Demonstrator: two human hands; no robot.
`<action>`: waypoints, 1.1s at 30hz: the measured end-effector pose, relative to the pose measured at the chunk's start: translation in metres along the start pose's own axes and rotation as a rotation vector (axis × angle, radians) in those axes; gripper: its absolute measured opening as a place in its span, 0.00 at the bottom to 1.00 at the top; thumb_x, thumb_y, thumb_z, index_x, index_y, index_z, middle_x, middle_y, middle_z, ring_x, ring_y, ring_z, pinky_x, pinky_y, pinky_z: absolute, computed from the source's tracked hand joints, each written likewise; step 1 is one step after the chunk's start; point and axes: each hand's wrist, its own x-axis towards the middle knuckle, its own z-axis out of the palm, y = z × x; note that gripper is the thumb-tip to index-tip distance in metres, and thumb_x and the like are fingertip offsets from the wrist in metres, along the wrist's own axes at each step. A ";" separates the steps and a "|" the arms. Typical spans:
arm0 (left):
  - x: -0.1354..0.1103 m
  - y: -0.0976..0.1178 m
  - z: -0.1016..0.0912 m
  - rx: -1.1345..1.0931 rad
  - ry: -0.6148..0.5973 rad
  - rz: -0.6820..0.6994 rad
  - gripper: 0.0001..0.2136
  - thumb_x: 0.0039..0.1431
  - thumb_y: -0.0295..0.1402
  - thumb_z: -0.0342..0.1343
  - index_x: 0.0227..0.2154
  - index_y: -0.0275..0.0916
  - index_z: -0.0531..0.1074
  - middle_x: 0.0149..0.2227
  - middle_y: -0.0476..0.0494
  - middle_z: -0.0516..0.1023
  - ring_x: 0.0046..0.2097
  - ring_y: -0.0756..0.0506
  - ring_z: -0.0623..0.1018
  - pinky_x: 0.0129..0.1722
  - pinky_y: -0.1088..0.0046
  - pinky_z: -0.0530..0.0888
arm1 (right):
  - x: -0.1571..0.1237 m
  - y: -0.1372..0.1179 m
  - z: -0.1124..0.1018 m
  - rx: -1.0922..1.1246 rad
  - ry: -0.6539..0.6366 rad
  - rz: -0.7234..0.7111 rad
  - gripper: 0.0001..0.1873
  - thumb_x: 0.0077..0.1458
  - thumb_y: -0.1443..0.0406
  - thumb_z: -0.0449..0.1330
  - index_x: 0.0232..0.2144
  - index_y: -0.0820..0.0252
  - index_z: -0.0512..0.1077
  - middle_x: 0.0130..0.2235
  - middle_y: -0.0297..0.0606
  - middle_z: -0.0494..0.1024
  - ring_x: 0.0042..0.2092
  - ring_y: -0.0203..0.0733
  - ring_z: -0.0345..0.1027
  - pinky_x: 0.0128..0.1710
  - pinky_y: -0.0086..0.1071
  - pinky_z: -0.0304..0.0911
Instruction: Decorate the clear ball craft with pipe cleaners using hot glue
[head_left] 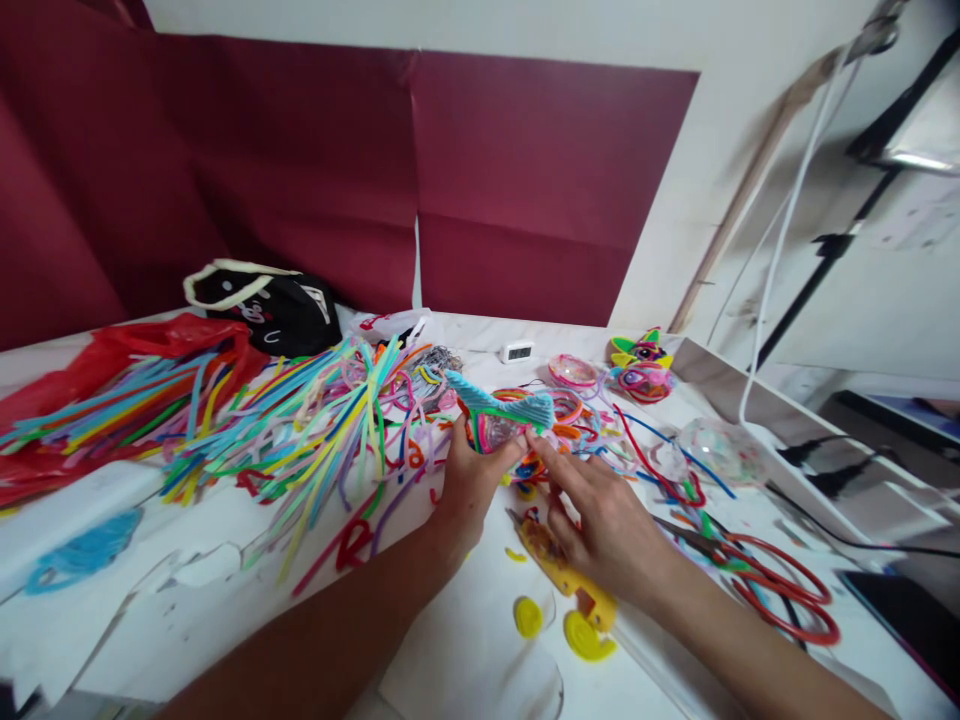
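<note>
Two bare hands work at one fuzzy pipe-cleaner craft piece, light blue along its top with green and pink below [504, 412], held just in front of the small white digital display block [517, 352], on its near side. The left hand [474, 478] is closed around the piece's left side, thumb across the front; its other fingers are largely hidden. The right hand [600, 505] is part-curled, with the index fingertip at the piece's lower edge, near the left thumb, and the right thumb lower and apart; whether it grips anything cannot be told.

Nearer the viewer than the display block lie one yellow tool with a pointed tip [570, 575], partly beneath the right hand, and two flat yellow coiled discs [528, 617]. To the block's near right is one pair of scissors with orange-red loop handles [784, 585]. Left of the block spreads a heap of multicoloured pipe cleaners [330, 420], too many to count; farther left are one black fabric bag with cream handles [300, 325] and one red translucent plastic bag [169, 335]. Right of it stands one yellow-and-green ornament [637, 348].
</note>
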 end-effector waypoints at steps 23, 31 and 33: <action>-0.005 0.003 -0.005 -0.162 -0.020 -0.209 0.20 0.49 0.38 0.70 0.45 0.44 0.73 0.39 0.49 0.80 0.42 0.44 0.80 0.39 0.70 0.76 | -0.003 0.006 0.004 0.038 0.075 -0.025 0.39 0.59 0.72 0.52 0.70 0.59 0.48 0.43 0.42 0.81 0.39 0.46 0.75 0.38 0.41 0.65; -0.006 0.001 -0.002 -0.172 -0.042 -0.168 0.22 0.49 0.37 0.71 0.45 0.44 0.69 0.41 0.48 0.81 0.43 0.43 0.81 0.42 0.68 0.77 | -0.005 0.013 0.007 0.082 0.127 -0.040 0.39 0.60 0.73 0.53 0.71 0.55 0.50 0.45 0.42 0.81 0.42 0.47 0.76 0.40 0.42 0.67; -0.006 0.001 -0.002 -0.155 -0.037 -0.166 0.22 0.49 0.37 0.70 0.45 0.44 0.68 0.42 0.47 0.81 0.43 0.43 0.81 0.43 0.66 0.78 | -0.005 0.015 0.007 0.089 0.124 -0.043 0.39 0.60 0.73 0.53 0.71 0.54 0.50 0.45 0.42 0.81 0.42 0.47 0.76 0.40 0.42 0.67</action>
